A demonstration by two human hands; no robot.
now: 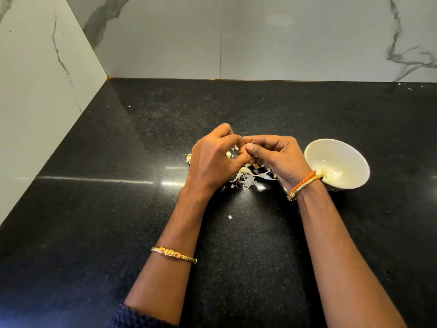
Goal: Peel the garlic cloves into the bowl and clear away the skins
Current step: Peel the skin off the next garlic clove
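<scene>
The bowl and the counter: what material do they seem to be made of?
Bowl: probably glazed ceramic; it is white, smooth and thick-rimmed, though melamine cannot be ruled out. Counter: likely polished black granite; it is finely speckled and mirrors light in streaks.

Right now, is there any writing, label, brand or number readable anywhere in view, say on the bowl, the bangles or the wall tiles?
None readable.
Bowl: plain white inside, no print visible; its outer side is mostly hidden.
Bangles: patterned metal and stones, no letters.
Wall tiles: grey veining only.
Counter: speckled black, no marks.
</scene>
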